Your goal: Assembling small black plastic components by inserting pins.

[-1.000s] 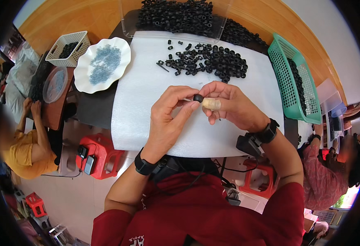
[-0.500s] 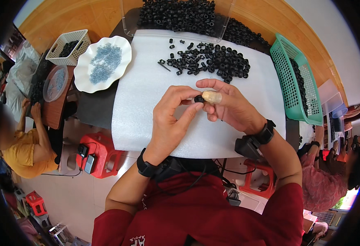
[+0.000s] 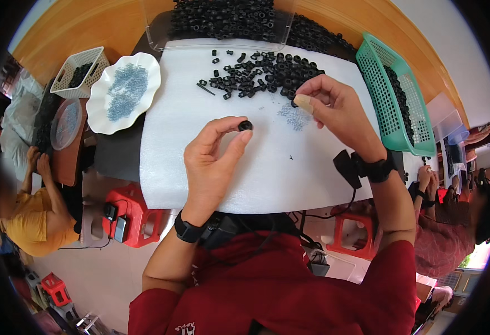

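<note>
A small round black plastic part (image 3: 245,125) with a hole in its middle is pinched between the thumb and forefinger of my left hand (image 3: 207,153), over the white foam sheet. My right hand (image 3: 337,106), with a tan cover on its thumb, is at the right edge of the pile of black parts (image 3: 281,72). Its fingers are bent in toward the thumb; what they hold, if anything, is too small or hidden to name. Below that pile, beside my right hand, lies a scatter of tiny bluish springs (image 3: 294,116).
The white foam sheet (image 3: 200,184) covers the table. A clear bin (image 3: 222,39) of black parts stands behind. At left are a scalloped white plate (image 3: 97,111) of springs and a white basket (image 3: 60,86); at right, a green basket (image 3: 387,120). People sit on both sides.
My hands have come apart. The left stays with the black part, slightly to the left; the right has moved up and right to the pile, uncovering the springs on the sheet.
</note>
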Demonstrator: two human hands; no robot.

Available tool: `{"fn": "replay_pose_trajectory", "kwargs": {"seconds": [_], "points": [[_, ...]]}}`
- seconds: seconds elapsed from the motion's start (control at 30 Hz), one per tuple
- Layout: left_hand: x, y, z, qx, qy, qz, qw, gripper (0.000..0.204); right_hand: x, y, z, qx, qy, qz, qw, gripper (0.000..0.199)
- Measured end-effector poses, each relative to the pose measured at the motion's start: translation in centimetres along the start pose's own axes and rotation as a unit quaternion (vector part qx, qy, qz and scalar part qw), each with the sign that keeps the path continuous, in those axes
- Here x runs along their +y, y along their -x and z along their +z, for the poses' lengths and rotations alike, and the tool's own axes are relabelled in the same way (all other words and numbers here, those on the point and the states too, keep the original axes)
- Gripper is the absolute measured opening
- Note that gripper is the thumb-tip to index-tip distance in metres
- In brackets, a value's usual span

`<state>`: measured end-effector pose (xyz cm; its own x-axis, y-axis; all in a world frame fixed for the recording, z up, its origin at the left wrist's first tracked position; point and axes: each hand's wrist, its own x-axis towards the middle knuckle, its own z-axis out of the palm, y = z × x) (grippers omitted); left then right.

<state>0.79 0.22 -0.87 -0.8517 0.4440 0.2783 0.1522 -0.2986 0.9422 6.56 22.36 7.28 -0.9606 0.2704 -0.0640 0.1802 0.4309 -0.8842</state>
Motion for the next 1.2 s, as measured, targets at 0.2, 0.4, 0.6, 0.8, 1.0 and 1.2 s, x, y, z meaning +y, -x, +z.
{"fn": "replay_pose_trajectory", "kwargs": {"seconds": [0.2,0.4,0.6,0.8,1.0,1.2], "points": [[0.4,-0.3,0.3,0.05,0.049,-0.046,0.996,0.024,1.0,1.0,-1.4,-0.025,0.213,-0.148,0.966,0.007],[0.1,-0.4,0.0,0.053,0.058,-0.041,0.996,0.024,3.0,1.4,-1.0,-0.065,0.281,-0.215,0.933,0.006],[-0.1,-0.5,-0.1,0.054,0.066,-0.041,0.996,0.025,2.9,0.9,-0.4,-0.027,0.338,-0.228,0.913,0.008],[0.2,-0.4,0.0,0.05,0.056,-0.049,0.996,0.025,2.7,-0.1,0.1,-0.034,0.376,-0.239,0.894,0.009],[0.2,-0.3,0.0,0.032,0.054,-0.05,0.997,0.024,2.4,-0.4,0.8,-0.053,0.403,-0.212,0.889,0.011],[0.2,-0.4,0.0,0.03,0.065,-0.047,0.996,0.024,2.1,-0.4,0.9,-0.053,0.432,-0.246,0.866,0.012]]}}
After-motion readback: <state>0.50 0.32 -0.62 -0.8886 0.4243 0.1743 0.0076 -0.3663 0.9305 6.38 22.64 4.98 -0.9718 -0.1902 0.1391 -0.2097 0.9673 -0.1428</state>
